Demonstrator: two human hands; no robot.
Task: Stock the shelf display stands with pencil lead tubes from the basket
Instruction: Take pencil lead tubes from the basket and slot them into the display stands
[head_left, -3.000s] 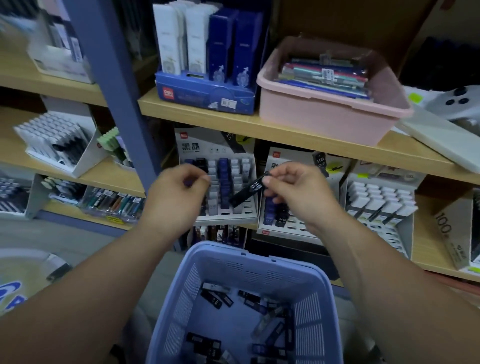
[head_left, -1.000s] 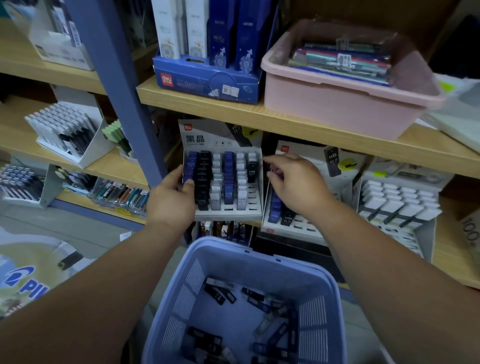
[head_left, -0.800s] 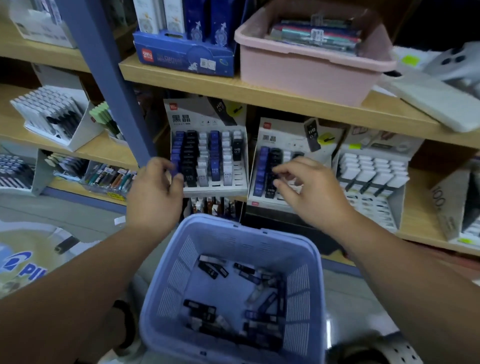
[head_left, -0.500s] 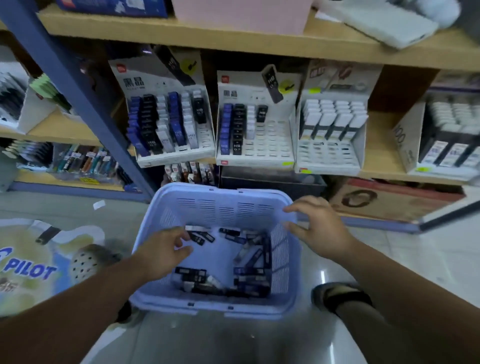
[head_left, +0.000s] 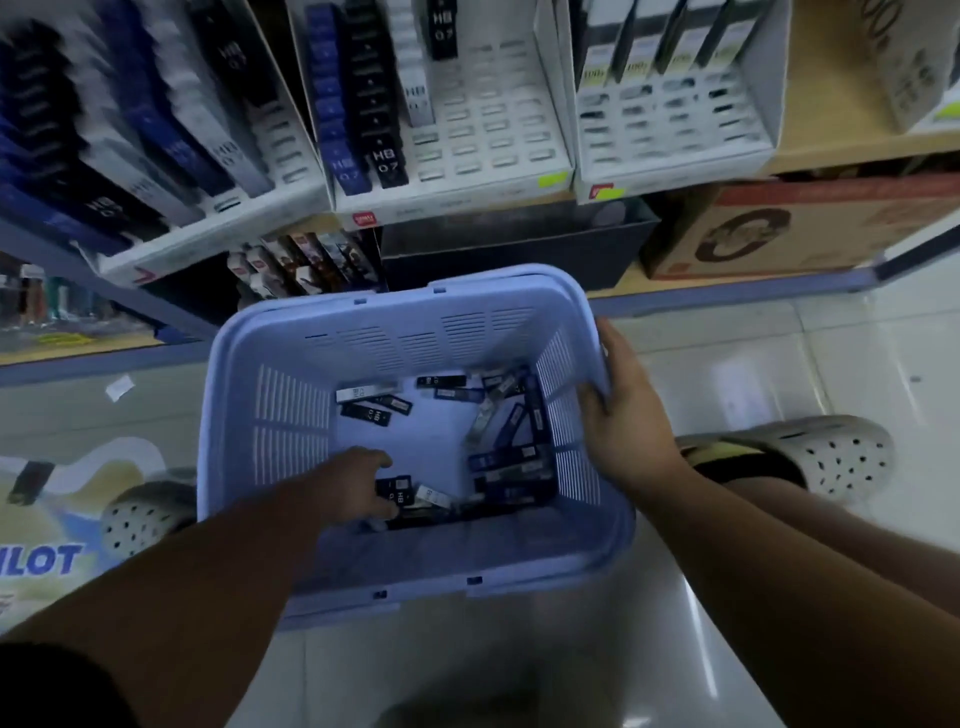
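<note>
Reaching down into the pale blue basket (head_left: 291, 415) from its seven o'clock corner, the person's left hand (head_left: 353, 486) sits low on the basket floor. Its thumb and fingers curve either side of a black tube (head_left: 397, 492) marked HB. The fingertips are tucked out of sight, so I cannot tell whether they have closed on it. The right hand (head_left: 626, 421) is clamped on the basket wall at three o'clock, thumb inside the slotted side and fingers along the outside of the rim.

Loose pencil lead tubes (head_left: 511, 452) lie on the basket floor, most of them heaped toward three o'clock, with a few near the middle.

At twelve o'clock from the basket, white display stands (head_left: 467, 130) lean on the wooden shelf. The middle one has blue and black tubes in its left columns, and the one at eleven o'clock is blurred. A dark tray (head_left: 519, 249) sits under the shelf, and a cardboard box (head_left: 779, 234) stands at two o'clock. A white perforated clog (head_left: 836, 457) rests on the tiled floor at four o'clock.
</note>
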